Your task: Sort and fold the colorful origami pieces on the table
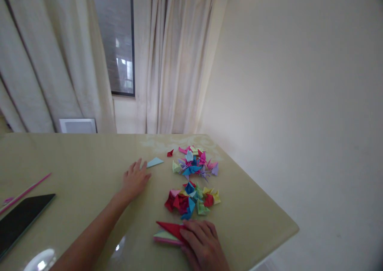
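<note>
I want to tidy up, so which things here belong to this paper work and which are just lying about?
Seemingly in use:
- pale blue paper, by the left hand
- stack, partly under the right hand
- two folded-paper piles
- small red piece

Likely just lying about:
- dark tablet-like slab
- pink stick
</note>
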